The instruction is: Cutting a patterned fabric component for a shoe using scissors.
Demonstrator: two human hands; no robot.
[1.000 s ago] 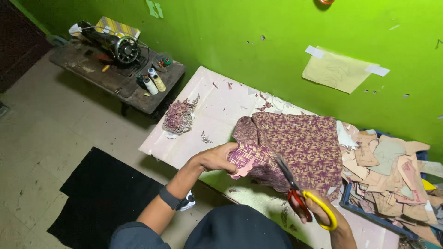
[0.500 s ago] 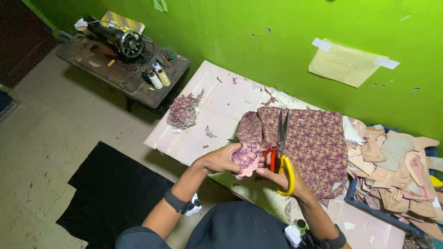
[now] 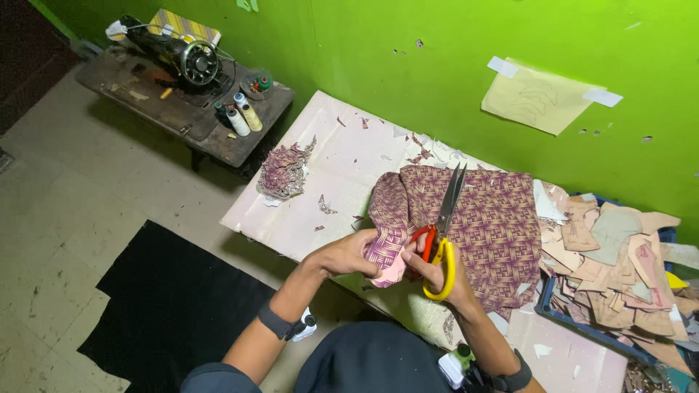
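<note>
The person was partway into cutting a purple woven-pattern fabric (image 3: 480, 218) that lay spread on the pale worktable (image 3: 328, 175), its near edge folded up toward the body. The left hand (image 3: 349, 251) was closed on that folded edge, pinching it together with a pink backing piece (image 3: 389, 273) beneath. The right hand (image 3: 437, 273) gripped the orange-and-yellow-handled scissors (image 3: 445, 218), fingers through the loops, with the blades pointing away over the cloth and nearly together. The cut looked barely begun; carrying it on would call for keeping the edge taut and feeding it squarely between the blades. Both forearms reached forward from below, wrists close together, and the left wore a dark wristband (image 3: 280, 324).
</note>
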